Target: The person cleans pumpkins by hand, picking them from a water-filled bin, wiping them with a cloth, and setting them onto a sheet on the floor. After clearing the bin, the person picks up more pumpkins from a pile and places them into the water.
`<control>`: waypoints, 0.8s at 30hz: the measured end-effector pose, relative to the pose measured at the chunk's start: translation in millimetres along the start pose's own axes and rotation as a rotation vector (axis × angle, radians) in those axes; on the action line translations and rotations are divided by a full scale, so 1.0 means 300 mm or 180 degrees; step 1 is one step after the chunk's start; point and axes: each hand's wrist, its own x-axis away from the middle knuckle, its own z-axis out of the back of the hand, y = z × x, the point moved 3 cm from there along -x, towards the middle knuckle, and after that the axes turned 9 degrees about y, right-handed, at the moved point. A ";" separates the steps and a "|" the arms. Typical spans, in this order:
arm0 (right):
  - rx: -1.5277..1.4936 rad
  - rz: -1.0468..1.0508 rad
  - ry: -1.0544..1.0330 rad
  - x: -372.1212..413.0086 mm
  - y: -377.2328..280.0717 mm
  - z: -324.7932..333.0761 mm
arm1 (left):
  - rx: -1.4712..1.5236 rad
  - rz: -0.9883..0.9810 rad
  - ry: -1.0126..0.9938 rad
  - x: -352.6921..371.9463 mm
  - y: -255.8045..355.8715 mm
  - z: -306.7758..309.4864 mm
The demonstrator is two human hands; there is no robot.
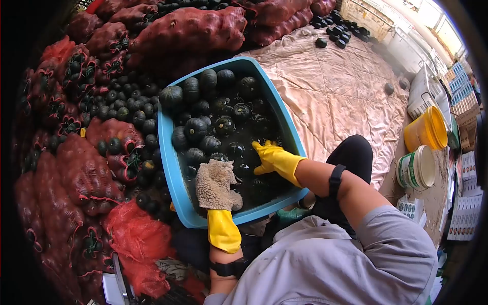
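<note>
A blue tub (168, 147) of dark water stands in front of me, with several small dark green pumpkins (195, 129) floating in it, mostly at the far and left side. My left hand (218, 185) wears a yellow rubber glove under a fluffy beige wash mitt (213, 183); it is over the near left part of the tub, close to the nearest pumpkins. The mitt hides its fingers. My right hand (272, 158), in a yellow rubber glove, reaches over the water at the right side with its fingers apart. No pumpkin shows in it.
Full red mesh sacks (188, 30) are piled behind and to the left. Loose pumpkins (127, 101) lie left of the tub, others (340, 35) far back on a beige quilted sheet (315, 81). At right stand a yellow bucket (424, 129), a white bucket (416, 168) and white crates (427, 91).
</note>
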 end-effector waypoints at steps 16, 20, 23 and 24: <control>-0.3155 0.1256 0.0495 0.263 -0.091 0.032 | 0.0683 0.0453 0.0644 -0.076 0.030 0.017; -0.3571 0.0219 0.1199 0.186 -0.172 -0.040 | 0.2788 0.1380 0.1591 -0.028 0.111 -0.117; -0.3697 -0.0467 0.1722 0.088 -0.154 0.072 | 0.5281 0.1844 0.1682 -0.007 0.172 -0.177; -0.3040 -0.0424 0.2245 0.092 -0.141 0.039 | 0.5613 0.1752 0.1571 -0.006 0.171 -0.183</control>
